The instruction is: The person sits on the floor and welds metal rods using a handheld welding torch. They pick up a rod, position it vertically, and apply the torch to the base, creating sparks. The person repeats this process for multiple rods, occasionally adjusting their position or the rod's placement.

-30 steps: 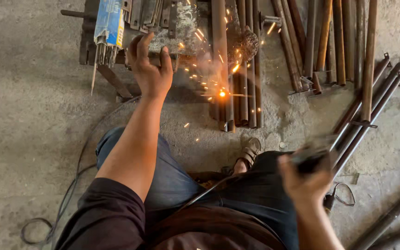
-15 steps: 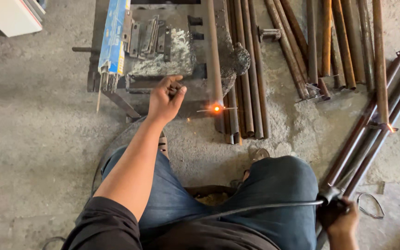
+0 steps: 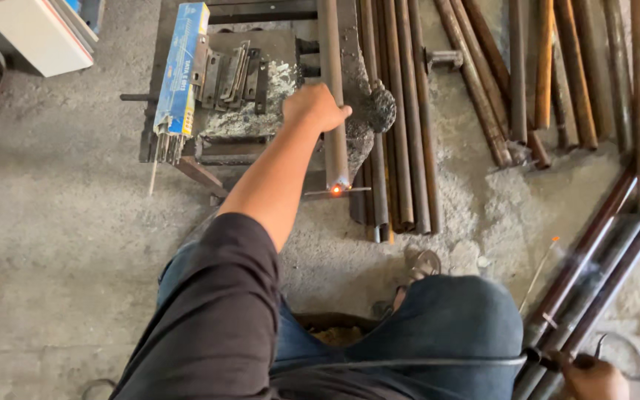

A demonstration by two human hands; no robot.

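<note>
The person wears a dark brown short sleeve [image 3: 216, 296] that ends above the elbow, leaving the forearm bare, blue denim jeans [image 3: 453, 326] and an open sandal [image 3: 422, 264]. Both hands are bare.

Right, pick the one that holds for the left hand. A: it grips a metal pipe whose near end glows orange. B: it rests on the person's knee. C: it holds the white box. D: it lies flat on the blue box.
A: the left hand is closed around the metal pipe, whose near end shows an orange glow.

Rough grey concrete floor [image 3: 53, 244], daylit; white box [image 3: 38, 33] top left.
</note>
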